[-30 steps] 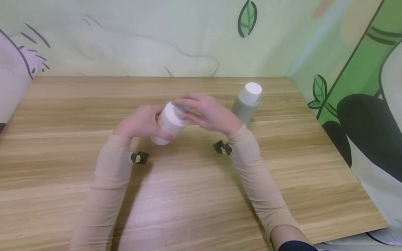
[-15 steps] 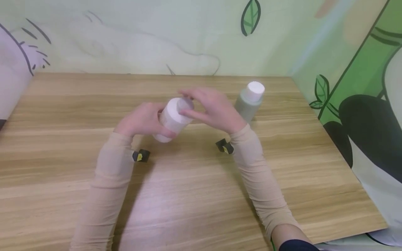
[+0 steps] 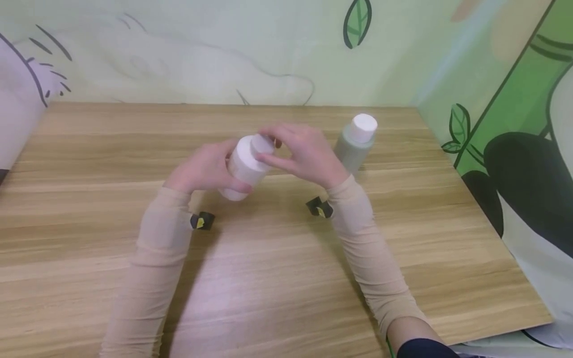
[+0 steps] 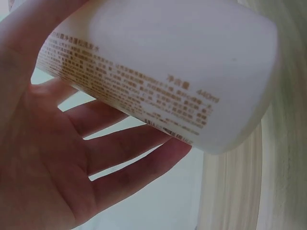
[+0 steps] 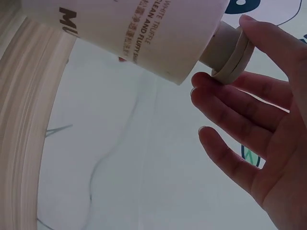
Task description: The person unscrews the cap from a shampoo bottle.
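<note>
Fingers of the right hand point(image 3: 309, 154) pinch the round cap point(image 3: 261, 144) of a white shampoo bottle point(image 3: 247, 166), while those of the left hand point(image 3: 206, 166) curl around its body. This bottle is tilted at the centre of the head view, cap toward the upper right. The cap is on the neck; whether it is loose or tight cannot be told, so work on it seems unfinished. Upper right of centre, a grey-green bottle point(image 3: 353, 151) stands capped and untouched on the wood-grain table point(image 3: 268, 273).
</note>
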Demonstrator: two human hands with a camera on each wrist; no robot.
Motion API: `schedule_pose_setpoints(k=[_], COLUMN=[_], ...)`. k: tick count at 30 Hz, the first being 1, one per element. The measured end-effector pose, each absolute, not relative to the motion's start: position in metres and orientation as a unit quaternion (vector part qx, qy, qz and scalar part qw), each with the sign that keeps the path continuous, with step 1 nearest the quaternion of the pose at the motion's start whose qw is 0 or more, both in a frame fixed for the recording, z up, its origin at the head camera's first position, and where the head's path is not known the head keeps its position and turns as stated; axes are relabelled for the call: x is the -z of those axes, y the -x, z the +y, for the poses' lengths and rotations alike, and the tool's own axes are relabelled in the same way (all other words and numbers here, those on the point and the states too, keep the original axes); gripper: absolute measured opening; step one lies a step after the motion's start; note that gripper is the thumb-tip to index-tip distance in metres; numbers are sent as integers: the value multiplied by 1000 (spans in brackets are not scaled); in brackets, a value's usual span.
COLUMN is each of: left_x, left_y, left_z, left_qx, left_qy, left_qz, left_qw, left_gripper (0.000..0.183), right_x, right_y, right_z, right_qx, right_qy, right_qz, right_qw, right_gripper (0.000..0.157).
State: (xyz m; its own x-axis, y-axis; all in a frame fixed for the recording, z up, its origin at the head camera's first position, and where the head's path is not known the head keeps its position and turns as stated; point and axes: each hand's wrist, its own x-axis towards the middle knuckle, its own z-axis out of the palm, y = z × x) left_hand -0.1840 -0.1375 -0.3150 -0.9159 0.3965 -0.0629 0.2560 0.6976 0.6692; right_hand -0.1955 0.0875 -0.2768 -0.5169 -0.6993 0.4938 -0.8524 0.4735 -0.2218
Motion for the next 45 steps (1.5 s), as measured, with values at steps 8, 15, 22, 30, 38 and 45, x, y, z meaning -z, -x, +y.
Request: schedule_pose_setpoints(k=[8, 15, 22, 30, 38, 45], left_x=[317, 318, 317, 312, 308, 309], left_y=[185, 184, 183, 182, 181, 179], left_z=[-135, -135, -135, -135, -137, -136], left_qx=[-349, -352, -355, -356, -351, -349], left_qy=[-175, -179, -184, -180, -173, -174], left_qz=[915, 912, 910, 910, 914, 913], left_qw=[106, 108, 114, 116, 112, 119], left_gripper=[89, 88, 89, 91, 92, 86], right_x=[277, 277, 276, 274, 277, 279], right_y=[200, 203, 204, 201, 200, 199], right_z=[92, 97, 98, 94, 91, 87], right_qx=[-247, -240, -243, -256, -265, -257], right_qy=[-486, -515, -527, -455, -437, -441], right_qz=[-824, -815, -811, -849, -853, -853], right_qw=[156, 113, 81, 80, 107, 109], right_gripper=[37, 40, 44, 57, 44, 34])
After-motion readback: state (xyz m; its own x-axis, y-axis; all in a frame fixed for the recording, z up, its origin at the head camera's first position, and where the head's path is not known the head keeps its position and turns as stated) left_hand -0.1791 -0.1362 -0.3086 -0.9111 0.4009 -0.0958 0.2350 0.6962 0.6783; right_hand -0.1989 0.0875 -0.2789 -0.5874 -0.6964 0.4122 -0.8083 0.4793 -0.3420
